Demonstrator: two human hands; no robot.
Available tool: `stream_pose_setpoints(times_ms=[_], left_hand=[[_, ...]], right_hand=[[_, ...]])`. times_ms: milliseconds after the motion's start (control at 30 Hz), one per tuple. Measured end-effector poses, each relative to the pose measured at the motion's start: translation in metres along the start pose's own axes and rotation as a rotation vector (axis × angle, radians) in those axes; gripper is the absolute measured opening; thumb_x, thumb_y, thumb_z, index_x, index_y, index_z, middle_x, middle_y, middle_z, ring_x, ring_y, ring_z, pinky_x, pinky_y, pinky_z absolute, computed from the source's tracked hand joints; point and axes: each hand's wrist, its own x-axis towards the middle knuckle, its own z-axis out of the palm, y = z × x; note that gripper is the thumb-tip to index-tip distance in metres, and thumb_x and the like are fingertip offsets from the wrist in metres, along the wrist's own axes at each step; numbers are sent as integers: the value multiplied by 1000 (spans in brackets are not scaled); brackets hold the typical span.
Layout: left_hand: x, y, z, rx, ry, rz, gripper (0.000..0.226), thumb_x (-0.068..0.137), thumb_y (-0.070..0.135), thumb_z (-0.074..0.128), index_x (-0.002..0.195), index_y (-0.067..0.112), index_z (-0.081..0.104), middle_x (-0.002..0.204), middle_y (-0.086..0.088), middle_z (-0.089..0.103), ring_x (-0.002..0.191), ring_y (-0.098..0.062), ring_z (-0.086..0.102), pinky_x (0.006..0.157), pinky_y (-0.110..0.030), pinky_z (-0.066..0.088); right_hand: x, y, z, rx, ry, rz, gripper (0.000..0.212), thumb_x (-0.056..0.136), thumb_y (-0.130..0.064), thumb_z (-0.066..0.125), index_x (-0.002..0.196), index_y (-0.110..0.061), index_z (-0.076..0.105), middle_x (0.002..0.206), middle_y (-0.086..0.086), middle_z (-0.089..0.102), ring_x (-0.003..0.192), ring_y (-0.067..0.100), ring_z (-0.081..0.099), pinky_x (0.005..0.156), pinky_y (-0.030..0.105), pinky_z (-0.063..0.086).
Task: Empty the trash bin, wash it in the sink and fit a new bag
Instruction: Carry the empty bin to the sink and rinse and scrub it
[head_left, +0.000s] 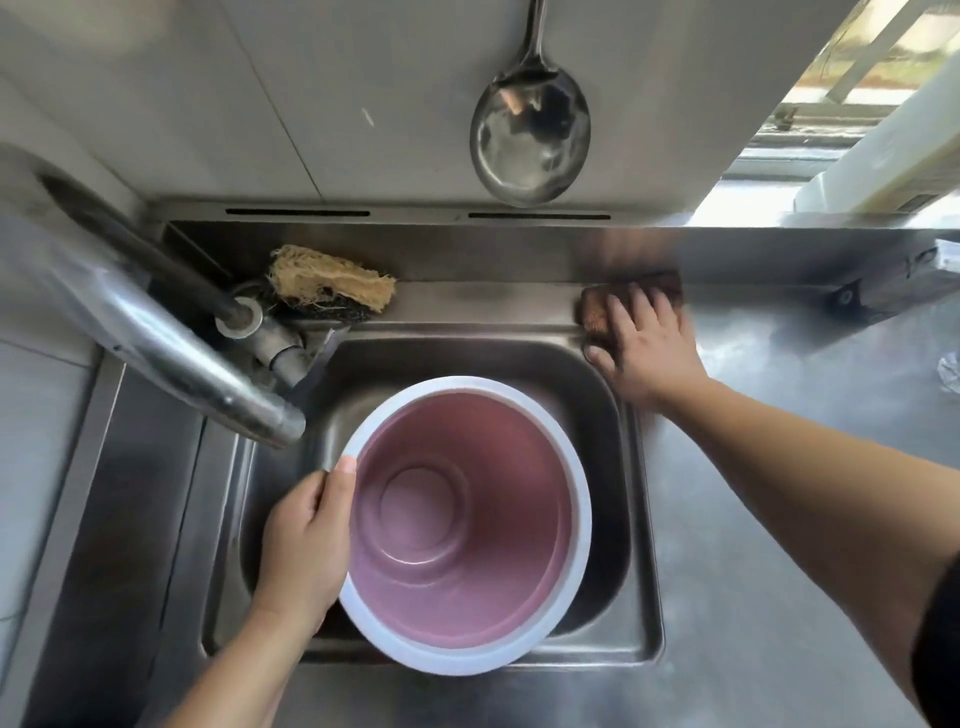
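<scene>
A pink trash bin (457, 525) with a white rim stands upright in the steel sink (618, 405), mouth facing up and nothing inside. My left hand (306, 540) grips the bin's left rim, thumb over the edge. My right hand (644, 348) rests flat on a brown scouring pad (597, 309) at the sink's back right corner, fingers spread over it. The tap spout (208, 379) ends just left of the bin's rim; no water runs.
A tan loofah on a dark scrubber (332, 283) lies on the ledge behind the tap. A steel ladle (530, 140) hangs on the wall above. Steel counter (805, 415) extends to the right, with a crumpled white scrap (950, 371) at its edge.
</scene>
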Motion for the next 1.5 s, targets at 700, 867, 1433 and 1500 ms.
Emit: stream_pose_setpoints(times_ms=[700,867,1433,1500], left_hand=[[-33,47,39,-92,103,-106,41,97,38,57,72,9,69,73,-12,69,72,-26,61,60,-30,43],[-42,56,42,-12,135,-105,39,94,46,56,67,19,62,72,0,60,76,-29,53,71,-37,38],[-39,67,-29,31,79,90,47,98,39,55,61,10,52,78,-15,49,74,-28,38,73,-36,28],[-37,66,-36,41,61,115,48,98,40,55,62,9,54,85,-22,55,77,-28,39,75,-38,29]], right_hand=[[-64,-15,-53,78,-98,-201,71,91,-63,28,143,-18,44,154,8,37,145,34,24,117,55,22],[-125,-28,-67,185,-86,-201,25,95,-32,44,102,-12,57,112,10,54,101,34,55,76,42,46],[-277,-111,-80,115,-508,-101,24,92,-11,45,107,-4,63,106,14,65,93,39,65,74,44,51],[-294,-119,-76,172,-502,-53,26,92,-14,45,105,-4,65,104,14,66,95,38,65,75,43,49]])
